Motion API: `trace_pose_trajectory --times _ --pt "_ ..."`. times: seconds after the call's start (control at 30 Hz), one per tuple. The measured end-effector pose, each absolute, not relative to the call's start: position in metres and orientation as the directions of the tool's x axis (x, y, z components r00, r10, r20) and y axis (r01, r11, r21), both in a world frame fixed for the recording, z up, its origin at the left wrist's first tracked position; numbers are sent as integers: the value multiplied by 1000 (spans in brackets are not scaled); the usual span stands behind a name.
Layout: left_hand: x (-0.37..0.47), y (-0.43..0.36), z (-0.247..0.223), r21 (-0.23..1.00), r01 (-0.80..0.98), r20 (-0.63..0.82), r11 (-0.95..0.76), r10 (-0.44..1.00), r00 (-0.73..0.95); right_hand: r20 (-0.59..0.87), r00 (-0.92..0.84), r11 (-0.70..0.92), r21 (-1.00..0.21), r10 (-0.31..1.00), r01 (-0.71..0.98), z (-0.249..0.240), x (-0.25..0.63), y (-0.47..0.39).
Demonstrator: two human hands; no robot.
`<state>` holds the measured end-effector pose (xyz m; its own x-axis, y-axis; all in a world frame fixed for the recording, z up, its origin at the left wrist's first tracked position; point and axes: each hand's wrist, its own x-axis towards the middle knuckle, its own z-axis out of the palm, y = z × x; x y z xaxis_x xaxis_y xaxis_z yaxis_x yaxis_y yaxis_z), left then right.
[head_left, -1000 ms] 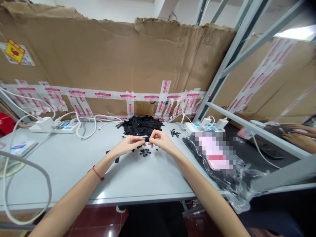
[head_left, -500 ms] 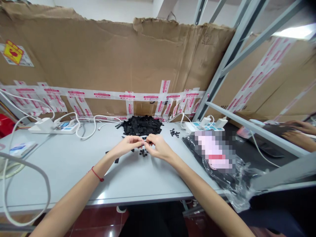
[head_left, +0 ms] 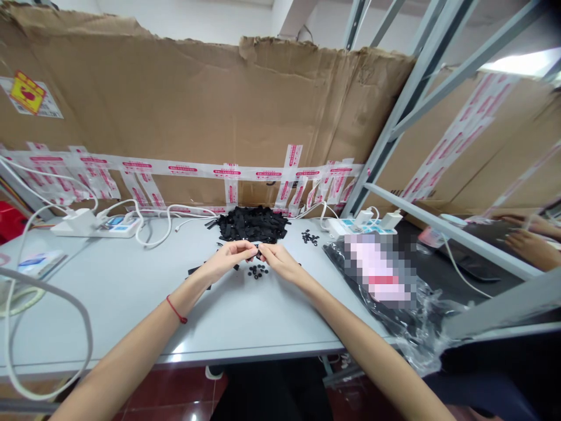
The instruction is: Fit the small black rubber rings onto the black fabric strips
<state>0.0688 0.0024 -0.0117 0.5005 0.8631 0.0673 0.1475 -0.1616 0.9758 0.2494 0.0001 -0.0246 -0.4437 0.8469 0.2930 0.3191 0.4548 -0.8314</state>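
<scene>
My left hand [head_left: 232, 255] and my right hand [head_left: 277, 257] meet fingertip to fingertip over the grey table [head_left: 280, 321]. Both are closed in a pinch on a small black piece [head_left: 258, 252], mostly hidden by the fingers. Just below the fingertips lie several small round black parts [head_left: 255, 272]. Behind my hands is a heap of black strips [head_left: 252, 223]. A few loose black strips [head_left: 193, 271] lie beside my left wrist, partly covered by it. To the right of the heap is a small group of black bits [head_left: 310, 237].
White power strips [head_left: 94, 225] with cables stand at the back left and back right [head_left: 363, 224]. A clear plastic bag [head_left: 421, 327] lies at the right, by a metal frame [head_left: 394, 128]. Cardboard [head_left: 197, 99] rises behind. Another person's hands [head_left: 526, 240] show at far right.
My right hand's fingers have straightened and come closer together in the pinch, and more of the small round black parts show below them. The view has shifted slightly.
</scene>
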Motion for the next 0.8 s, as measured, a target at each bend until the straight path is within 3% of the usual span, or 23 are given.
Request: trace_pose_trajectory --times 0.13,0.37,0.63,0.8 --pt "71 3 -16 982 152 22 -110 872 489 247 -403 392 -859 881 331 -30 252 8" --pt "70 1 -11 943 331 -190 42 884 428 158 -497 444 -719 853 534 -22 261 9" --pt "71 6 -25 884 457 -104 -99 911 399 179 -566 510 -696 805 505 -12 259 2" --pt "54 9 -5 846 512 -53 -148 933 357 215 -471 486 -646 856 589 -5 282 10"
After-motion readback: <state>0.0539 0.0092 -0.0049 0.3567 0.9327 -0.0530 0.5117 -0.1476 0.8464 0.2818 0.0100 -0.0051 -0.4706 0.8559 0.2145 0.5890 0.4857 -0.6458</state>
